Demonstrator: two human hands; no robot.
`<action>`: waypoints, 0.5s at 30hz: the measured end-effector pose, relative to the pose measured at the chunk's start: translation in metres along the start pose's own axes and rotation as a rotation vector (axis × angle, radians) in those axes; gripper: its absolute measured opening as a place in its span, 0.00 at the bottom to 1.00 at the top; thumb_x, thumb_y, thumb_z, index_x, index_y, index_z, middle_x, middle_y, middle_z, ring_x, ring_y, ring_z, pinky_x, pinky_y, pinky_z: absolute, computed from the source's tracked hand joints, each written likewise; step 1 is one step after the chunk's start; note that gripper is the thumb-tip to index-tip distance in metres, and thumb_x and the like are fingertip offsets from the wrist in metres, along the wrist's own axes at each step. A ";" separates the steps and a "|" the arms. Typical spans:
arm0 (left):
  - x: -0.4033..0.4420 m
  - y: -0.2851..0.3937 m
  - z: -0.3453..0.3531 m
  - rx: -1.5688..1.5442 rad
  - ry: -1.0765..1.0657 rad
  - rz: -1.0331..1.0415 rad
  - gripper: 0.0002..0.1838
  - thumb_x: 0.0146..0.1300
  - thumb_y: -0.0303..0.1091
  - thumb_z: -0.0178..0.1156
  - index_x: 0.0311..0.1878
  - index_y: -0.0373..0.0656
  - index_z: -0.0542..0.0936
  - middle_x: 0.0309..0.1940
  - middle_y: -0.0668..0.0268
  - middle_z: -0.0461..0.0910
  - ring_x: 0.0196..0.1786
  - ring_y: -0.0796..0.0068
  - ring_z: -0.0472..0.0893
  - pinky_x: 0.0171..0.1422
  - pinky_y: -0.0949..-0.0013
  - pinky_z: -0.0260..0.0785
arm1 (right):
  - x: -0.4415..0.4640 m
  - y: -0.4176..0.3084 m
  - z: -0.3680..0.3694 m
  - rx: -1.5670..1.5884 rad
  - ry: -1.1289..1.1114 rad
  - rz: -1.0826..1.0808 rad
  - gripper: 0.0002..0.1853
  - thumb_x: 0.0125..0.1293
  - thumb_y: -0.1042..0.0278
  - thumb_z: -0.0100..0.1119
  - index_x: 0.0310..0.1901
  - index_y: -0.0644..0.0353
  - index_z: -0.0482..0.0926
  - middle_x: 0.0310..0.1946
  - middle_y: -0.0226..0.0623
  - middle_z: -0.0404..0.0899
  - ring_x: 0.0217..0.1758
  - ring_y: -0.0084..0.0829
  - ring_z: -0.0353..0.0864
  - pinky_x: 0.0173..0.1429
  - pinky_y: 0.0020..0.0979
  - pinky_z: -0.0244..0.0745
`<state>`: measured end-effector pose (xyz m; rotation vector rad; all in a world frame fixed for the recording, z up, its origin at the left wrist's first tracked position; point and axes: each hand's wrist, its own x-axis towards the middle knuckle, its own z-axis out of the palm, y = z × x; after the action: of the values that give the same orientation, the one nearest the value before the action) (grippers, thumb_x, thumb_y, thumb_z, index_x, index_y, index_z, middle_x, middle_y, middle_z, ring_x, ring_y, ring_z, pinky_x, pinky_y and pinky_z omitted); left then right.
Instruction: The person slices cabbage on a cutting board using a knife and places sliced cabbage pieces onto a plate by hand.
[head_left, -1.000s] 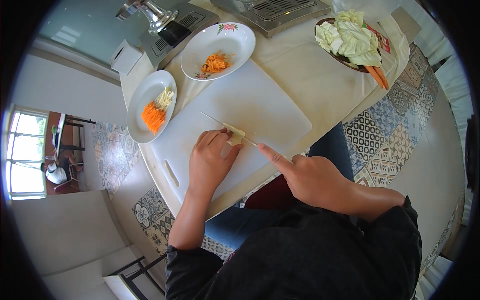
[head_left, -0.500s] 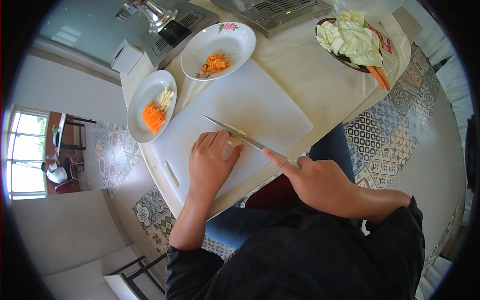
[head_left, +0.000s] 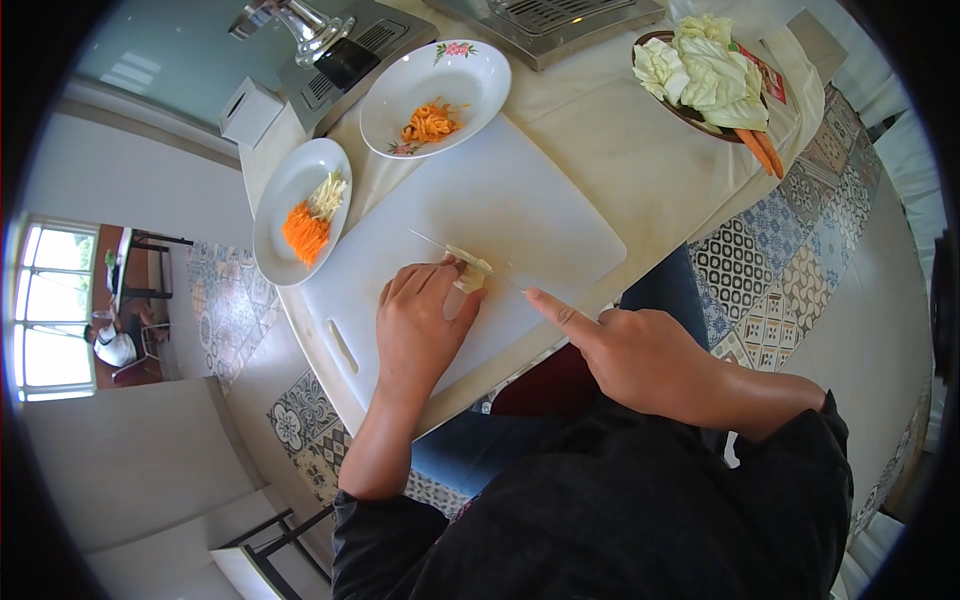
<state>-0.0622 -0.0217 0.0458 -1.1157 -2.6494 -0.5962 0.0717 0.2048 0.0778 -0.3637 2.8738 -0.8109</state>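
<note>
My left hand (head_left: 418,318) rests on the white cutting board (head_left: 550,215), fingers curled over a small pale yellow vegetable piece (head_left: 473,277). In my right hand (head_left: 640,355) is a kitchen knife (head_left: 428,239), with the index finger stretched along the top of the blade. The blade appears as a thin line and lies across the pale piece, just beyond my left fingertips. An oval white plate (head_left: 265,235) at the board's left holds orange shreds (head_left: 305,234) and pale strips (head_left: 328,196). Behind the board, a flowered bowl (head_left: 487,85) contains orange shreds (head_left: 432,122).
At the back right, a dark-rimmed plate (head_left: 650,41) carries cabbage leaves (head_left: 715,80) and carrots (head_left: 765,155). Metal stoves (head_left: 550,30) stand along the back, beside a white tissue box (head_left: 250,112). A person (head_left: 115,345) sits far off at the left.
The knife blade has turned from showing its flat side to nearly edge-on, and more of the pale piece shows. Both hands stay almost in place.
</note>
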 end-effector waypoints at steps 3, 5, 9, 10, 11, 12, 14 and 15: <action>0.001 0.002 -0.001 0.001 -0.004 -0.013 0.15 0.53 0.33 0.74 0.43 0.41 0.85 0.42 0.62 0.87 0.49 0.58 0.84 0.55 0.57 0.75 | -0.002 -0.003 0.008 -0.013 0.057 -0.008 0.37 0.66 0.72 0.53 0.78 0.54 0.61 0.20 0.46 0.78 0.21 0.46 0.82 0.26 0.44 0.80; 0.002 0.004 -0.002 -0.005 -0.002 -0.035 0.15 0.52 0.32 0.74 0.43 0.41 0.86 0.42 0.61 0.87 0.49 0.58 0.84 0.56 0.57 0.75 | -0.003 -0.006 0.002 -0.028 0.017 0.010 0.37 0.66 0.72 0.53 0.78 0.54 0.61 0.20 0.46 0.78 0.21 0.47 0.83 0.26 0.44 0.80; 0.001 0.004 -0.002 -0.009 -0.007 -0.053 0.15 0.52 0.32 0.74 0.43 0.40 0.86 0.43 0.61 0.87 0.49 0.58 0.84 0.56 0.57 0.75 | -0.010 -0.008 -0.003 -0.056 -0.023 0.030 0.38 0.66 0.72 0.53 0.79 0.54 0.59 0.20 0.47 0.78 0.21 0.46 0.83 0.26 0.44 0.80; 0.001 0.004 -0.003 -0.011 -0.009 -0.055 0.15 0.52 0.32 0.74 0.44 0.40 0.85 0.43 0.61 0.87 0.49 0.57 0.84 0.56 0.57 0.75 | -0.012 -0.008 -0.005 -0.049 -0.046 0.038 0.38 0.66 0.72 0.54 0.79 0.54 0.59 0.20 0.47 0.78 0.21 0.46 0.83 0.25 0.43 0.79; 0.002 0.004 -0.003 -0.011 -0.012 -0.055 0.15 0.52 0.32 0.74 0.44 0.40 0.85 0.43 0.61 0.87 0.49 0.57 0.84 0.56 0.57 0.75 | -0.014 -0.008 -0.009 -0.043 -0.067 0.047 0.39 0.65 0.72 0.54 0.79 0.54 0.58 0.20 0.48 0.78 0.21 0.46 0.82 0.25 0.43 0.79; 0.002 0.004 -0.003 -0.008 -0.011 -0.045 0.15 0.53 0.33 0.74 0.44 0.40 0.85 0.44 0.61 0.87 0.49 0.57 0.84 0.56 0.57 0.75 | -0.015 -0.008 -0.011 -0.035 -0.089 0.057 0.39 0.65 0.73 0.54 0.80 0.54 0.57 0.20 0.48 0.78 0.20 0.46 0.82 0.25 0.43 0.79; 0.001 0.003 -0.002 -0.004 -0.010 -0.030 0.15 0.54 0.33 0.73 0.45 0.40 0.84 0.45 0.61 0.86 0.50 0.58 0.84 0.55 0.56 0.75 | -0.019 -0.008 -0.015 -0.027 -0.091 0.054 0.40 0.65 0.73 0.54 0.80 0.54 0.57 0.20 0.49 0.78 0.20 0.46 0.82 0.24 0.43 0.78; 0.000 0.002 -0.001 -0.011 -0.011 -0.030 0.16 0.54 0.33 0.73 0.45 0.40 0.84 0.45 0.61 0.87 0.50 0.58 0.83 0.56 0.56 0.75 | -0.019 -0.007 -0.015 -0.023 -0.094 0.051 0.40 0.65 0.73 0.54 0.80 0.53 0.56 0.20 0.50 0.78 0.20 0.46 0.81 0.24 0.43 0.78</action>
<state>-0.0604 -0.0209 0.0478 -1.0866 -2.6801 -0.6135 0.0884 0.2115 0.0957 -0.3207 2.7947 -0.7327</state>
